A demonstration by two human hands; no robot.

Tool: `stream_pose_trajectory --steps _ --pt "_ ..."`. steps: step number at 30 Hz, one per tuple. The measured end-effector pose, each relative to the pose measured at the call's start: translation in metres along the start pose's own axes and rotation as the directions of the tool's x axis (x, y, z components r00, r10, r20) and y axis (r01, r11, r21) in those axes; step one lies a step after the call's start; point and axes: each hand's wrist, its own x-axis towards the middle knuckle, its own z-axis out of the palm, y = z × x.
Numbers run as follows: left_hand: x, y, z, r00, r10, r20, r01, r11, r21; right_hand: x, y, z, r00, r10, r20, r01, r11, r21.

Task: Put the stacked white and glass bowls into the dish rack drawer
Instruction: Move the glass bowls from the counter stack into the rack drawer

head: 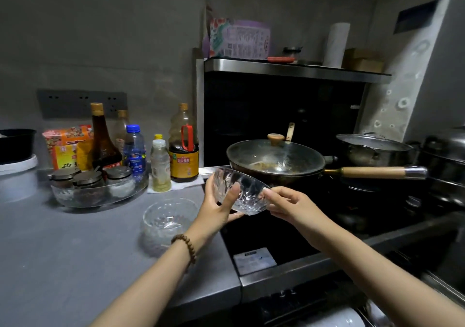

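Far left, back of the grey worktop (63, 251): a black pot (16, 145) on a white base. Next along the wall are snack packets (68, 145) and a tall dark sauce bottle (102, 140). In front of them is a glass tray (75, 200) holding three lidded spice jars (88, 179). Right of the tray stand a blue-capped water bottle (135, 150), a small pale bottle (160, 168) and a large soy sauce bottle (183, 150) with a red handle.

Nearer, mid-worktop: a second glass bowl (168, 223) stands upright, just left of the left wrist, which wears a bead bracelet (187, 245). Cannot tell whether it is one bowl or a stack.

Left hand (219, 208) is raised above the worktop's right edge. Its thumb lies against the near wall of the held glass bowl (249, 195), and its fingers (236, 216) curl under and behind, clamped on the bowl. The bowl is in the air, tilted, its mouth turned up and away, between the two hands and just in front of the wok.

Right hand (284, 205): thumb and fingers (269, 192) pinch the bowl's right rim.

Behind the bowl, on the dark stove: a wok (275, 160) under a glass lid with a wooden knob, its wooden handle pointing right. Further right is a lidded steel pot (372, 148). Above, on the hood shelf (297, 69), stands a paper towel roll (336, 44).
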Motion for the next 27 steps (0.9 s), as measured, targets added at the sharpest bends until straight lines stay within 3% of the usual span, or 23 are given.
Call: stream_pose_trajectory --steps 5,10,15,24,27 --pt "0.0 -0.022 0.069 0.991 -0.057 0.121 0.06 0.998 -0.016 -0.045 0.019 -0.067 0.995 0.099 0.03 -0.095 0.99 -0.099" --pt "-0.005 -0.045 0.131 0.96 -0.168 0.222 0.181 0.983 -0.039 -0.084 0.033 -0.117 0.998 0.022 -0.064 -0.031 0.989 -0.143" --pt "-0.014 -0.084 0.188 0.894 -0.266 0.36 0.296 0.955 -0.03 -0.118 0.051 -0.159 0.997 0.056 -0.051 -0.062 0.989 -0.137" --pt "-0.039 -0.174 0.247 0.759 -0.487 0.432 0.48 0.867 0.134 -0.15 0.123 -0.213 0.943 0.33 -0.028 -0.331 0.936 -0.115" --pt "-0.044 -0.203 0.257 0.687 -0.602 0.408 0.606 0.784 0.137 -0.153 0.154 -0.219 0.904 0.426 -0.047 -0.428 0.901 -0.068"
